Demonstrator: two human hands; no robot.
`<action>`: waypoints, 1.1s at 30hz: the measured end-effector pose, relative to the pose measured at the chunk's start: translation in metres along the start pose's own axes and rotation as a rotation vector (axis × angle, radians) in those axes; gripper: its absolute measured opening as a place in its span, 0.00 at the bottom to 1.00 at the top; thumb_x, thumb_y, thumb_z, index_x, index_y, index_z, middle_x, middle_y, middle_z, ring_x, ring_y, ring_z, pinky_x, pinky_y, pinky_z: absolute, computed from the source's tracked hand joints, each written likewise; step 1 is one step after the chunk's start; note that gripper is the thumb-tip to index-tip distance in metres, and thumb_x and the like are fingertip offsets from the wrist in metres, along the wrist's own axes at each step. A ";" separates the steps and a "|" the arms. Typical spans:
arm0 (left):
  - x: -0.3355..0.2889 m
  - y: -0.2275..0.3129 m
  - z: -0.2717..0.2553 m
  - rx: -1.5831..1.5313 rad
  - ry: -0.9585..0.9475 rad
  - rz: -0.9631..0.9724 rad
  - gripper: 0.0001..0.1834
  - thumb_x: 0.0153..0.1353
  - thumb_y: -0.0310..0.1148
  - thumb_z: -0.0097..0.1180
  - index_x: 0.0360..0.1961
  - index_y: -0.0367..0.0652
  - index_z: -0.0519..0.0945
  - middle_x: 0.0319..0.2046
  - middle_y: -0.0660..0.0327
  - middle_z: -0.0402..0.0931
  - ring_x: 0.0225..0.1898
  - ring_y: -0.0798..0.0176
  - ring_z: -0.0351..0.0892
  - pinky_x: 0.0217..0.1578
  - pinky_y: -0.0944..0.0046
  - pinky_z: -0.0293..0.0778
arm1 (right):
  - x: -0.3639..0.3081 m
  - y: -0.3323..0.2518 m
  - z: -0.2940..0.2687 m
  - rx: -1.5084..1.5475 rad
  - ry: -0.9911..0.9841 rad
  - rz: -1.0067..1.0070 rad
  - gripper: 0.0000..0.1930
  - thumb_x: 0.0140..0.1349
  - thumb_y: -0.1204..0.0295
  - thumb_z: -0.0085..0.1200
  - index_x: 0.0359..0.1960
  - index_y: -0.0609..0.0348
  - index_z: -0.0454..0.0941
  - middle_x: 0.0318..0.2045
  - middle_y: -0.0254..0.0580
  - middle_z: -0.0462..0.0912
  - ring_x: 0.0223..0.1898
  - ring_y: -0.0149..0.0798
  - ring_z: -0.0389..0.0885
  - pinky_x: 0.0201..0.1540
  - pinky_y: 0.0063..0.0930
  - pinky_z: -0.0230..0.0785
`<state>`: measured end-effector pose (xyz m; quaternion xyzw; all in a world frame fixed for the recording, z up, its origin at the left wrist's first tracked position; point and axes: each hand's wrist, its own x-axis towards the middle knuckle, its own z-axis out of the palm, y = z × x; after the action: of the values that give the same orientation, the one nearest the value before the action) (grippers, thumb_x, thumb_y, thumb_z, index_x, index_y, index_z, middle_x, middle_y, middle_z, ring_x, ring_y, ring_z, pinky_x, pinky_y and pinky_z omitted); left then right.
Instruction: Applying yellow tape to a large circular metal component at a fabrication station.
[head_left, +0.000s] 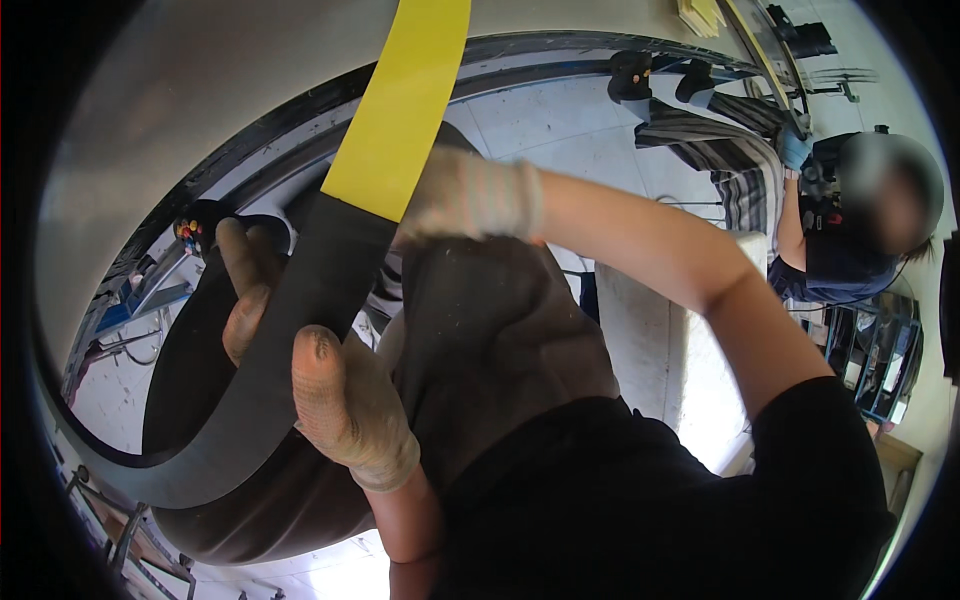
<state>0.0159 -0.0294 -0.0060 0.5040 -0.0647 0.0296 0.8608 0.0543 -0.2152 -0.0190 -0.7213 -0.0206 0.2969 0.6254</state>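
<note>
While the strip crosses the spread left grip, the right grip is unclear.

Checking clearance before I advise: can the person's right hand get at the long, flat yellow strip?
Likely yes: the gloved right hand appears beside the lower end of the yellow strip, partly hidden behind it, with nothing visible between them.

Black short-sleeved top, dark trousers; left hand and right hand in pale knit gloves, left thumb stained.
</note>
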 end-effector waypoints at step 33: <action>0.000 -0.005 -0.004 -0.097 -0.003 0.021 0.30 0.59 0.38 0.63 0.60 0.43 0.67 0.74 0.38 0.51 0.74 0.41 0.53 0.74 0.42 0.47 | 0.013 0.009 0.016 -0.239 0.125 -0.147 0.23 0.64 0.57 0.64 0.48 0.65 0.80 0.35 0.46 0.87 0.36 0.31 0.86 0.39 0.22 0.78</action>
<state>0.0171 -0.0288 -0.0120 0.4608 -0.0724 0.0347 0.8838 0.0544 -0.1981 -0.0334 -0.8043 -0.0694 0.2002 0.5551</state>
